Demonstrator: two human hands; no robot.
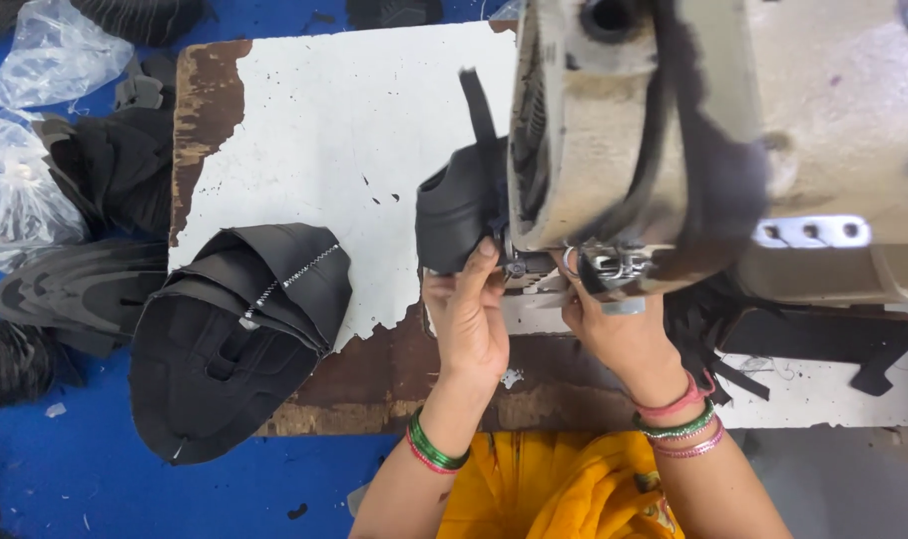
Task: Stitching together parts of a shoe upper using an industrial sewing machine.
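Observation:
A cream sewing machine (pixel 733 110) fills the upper right of the head view, its needle end over the worn white table (pixel 344 130). A black shoe-upper piece (pixel 459 205) with a black strap sticking up sits under the machine's head. My left hand (pixel 469 314) grips the near edge of this piece, fingers pointing up toward the needle. My right hand (pixel 614 324) is right below the metal presser foot (pixel 609 265), fingers partly hidden under the machine; what it holds cannot be made out. Both wrists wear green and pink bangles.
A stack of black shoe uppers with a white zip (pixel 239 329) overhangs the table's left edge. More black pieces (pixel 65 284) and clear plastic bags (pixel 50 55) lie on the blue floor. Black scraps (pixel 823 339) lie right of the machine.

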